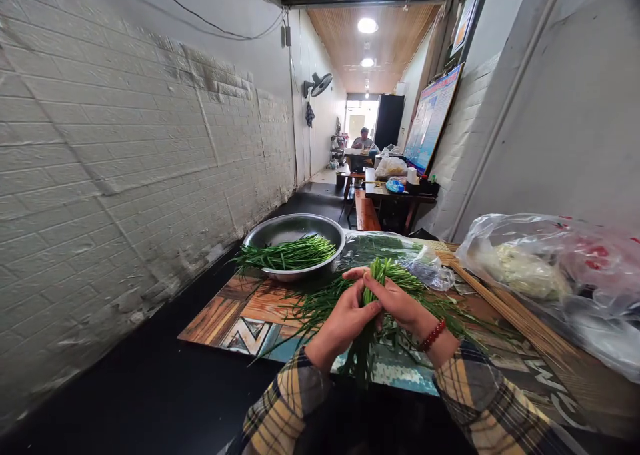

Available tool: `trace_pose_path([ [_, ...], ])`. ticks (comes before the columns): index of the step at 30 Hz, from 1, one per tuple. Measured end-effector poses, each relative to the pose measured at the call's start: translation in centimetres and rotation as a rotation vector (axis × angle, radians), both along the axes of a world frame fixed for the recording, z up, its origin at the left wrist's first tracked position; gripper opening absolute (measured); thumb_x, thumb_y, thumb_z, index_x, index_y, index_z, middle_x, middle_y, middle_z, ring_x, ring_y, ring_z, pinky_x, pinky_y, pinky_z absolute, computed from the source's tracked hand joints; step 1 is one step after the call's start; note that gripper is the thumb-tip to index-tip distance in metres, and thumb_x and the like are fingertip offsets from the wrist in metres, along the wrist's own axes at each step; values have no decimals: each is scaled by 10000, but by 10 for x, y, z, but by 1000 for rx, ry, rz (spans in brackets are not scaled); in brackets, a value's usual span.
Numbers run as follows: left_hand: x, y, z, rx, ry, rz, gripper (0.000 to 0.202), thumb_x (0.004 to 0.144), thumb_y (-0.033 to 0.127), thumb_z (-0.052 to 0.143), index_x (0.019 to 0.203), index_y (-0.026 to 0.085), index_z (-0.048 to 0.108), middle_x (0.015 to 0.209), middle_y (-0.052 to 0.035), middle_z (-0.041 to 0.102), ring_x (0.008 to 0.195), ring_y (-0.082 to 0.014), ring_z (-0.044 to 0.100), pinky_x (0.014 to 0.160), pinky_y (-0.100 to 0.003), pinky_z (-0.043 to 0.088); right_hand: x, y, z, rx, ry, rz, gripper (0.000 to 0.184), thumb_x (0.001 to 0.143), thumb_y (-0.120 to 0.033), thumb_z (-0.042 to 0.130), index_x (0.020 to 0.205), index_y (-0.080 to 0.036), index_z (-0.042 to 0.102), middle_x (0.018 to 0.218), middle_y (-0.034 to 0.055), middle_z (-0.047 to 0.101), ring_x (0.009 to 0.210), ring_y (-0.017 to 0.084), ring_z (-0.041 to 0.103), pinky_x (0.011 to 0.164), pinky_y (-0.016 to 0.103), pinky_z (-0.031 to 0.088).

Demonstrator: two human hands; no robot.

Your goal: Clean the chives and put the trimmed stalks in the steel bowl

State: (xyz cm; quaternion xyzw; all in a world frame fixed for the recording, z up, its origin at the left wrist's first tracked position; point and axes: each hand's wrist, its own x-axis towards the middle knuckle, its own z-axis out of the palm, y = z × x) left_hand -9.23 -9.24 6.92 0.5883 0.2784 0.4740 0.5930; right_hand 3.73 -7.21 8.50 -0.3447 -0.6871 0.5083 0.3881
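Between my two hands stands a bunch of green garlic chives (pixel 381 268), pale cut ends up and dark leaves hanging down over the table's front edge. My left hand (pixel 347 311) is closed round its left side, and my right hand (pixel 400 301) wraps it from the right. The fingers partly hide the stalks. Loose chives (pixel 320 301) lie on the table behind and beside my hands. More chives (pixel 300 251) rest in a wide metal bowl (pixel 260 231) to the left, some leaves over its rim.
The wood-patterned table (pixel 215 318) carries a clear plastic bag (pixel 440 275) behind my hands. Thin wooden sticks (pixel 510 308) and a large plastic bag (pixel 540 261) lie to the right. A brick-patterned wall (pixel 125 161) runs along the left. Far back, a person (pixel 363 138) sits at another table.
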Motion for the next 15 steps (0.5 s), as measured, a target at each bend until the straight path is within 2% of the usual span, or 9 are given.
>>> trace_pose_path([
  [3, -3, 0, -3, -48, -8, -12, 352, 819, 472, 631, 911, 165, 485, 576, 79, 449, 423, -45, 347, 422, -182, 288, 11, 11, 4, -3, 116, -20, 661, 817, -667, 541, 1342, -267, 507, 1259, 83, 622, 1200, 256, 545, 1069, 460, 371],
  [7, -7, 1, -6, -49, 27, -49, 386, 838, 530, 579, 792, 177, 431, 587, 67, 469, 422, -40, 388, 427, -181, 296, 27, 18, 18, 70, 318, -142, 672, 893, -707, 298, 1421, -307, 416, 1468, 45, 459, 1378, 226, 377, 1150, 463, 256],
  [9, -7, 1, -8, -65, 16, -92, 391, 832, 535, 583, 798, 173, 440, 633, 48, 513, 447, -47, 440, 456, -189, 337, 30, 15, 25, 124, 211, -59, 670, 901, -700, 283, 1396, -289, 469, 1478, 33, 449, 1400, 230, 343, 1172, 454, 216],
  [12, -7, 0, -11, -131, -24, -137, 379, 819, 520, 610, 837, 173, 459, 692, 27, 555, 495, -63, 498, 502, -203, 381, 27, 7, 33, 138, 9, 87, 633, 910, -665, 344, 1360, -259, 527, 1431, 46, 509, 1368, 255, 395, 1171, 465, 218],
  [15, -7, 0, -13, -173, -58, -147, 363, 800, 489, 648, 822, 163, 489, 677, 25, 550, 516, -69, 506, 526, -210, 388, 26, 5, 34, 137, 115, 31, 618, 932, -647, 303, 1371, -264, 507, 1434, 43, 505, 1367, 228, 396, 1173, 443, 222],
])
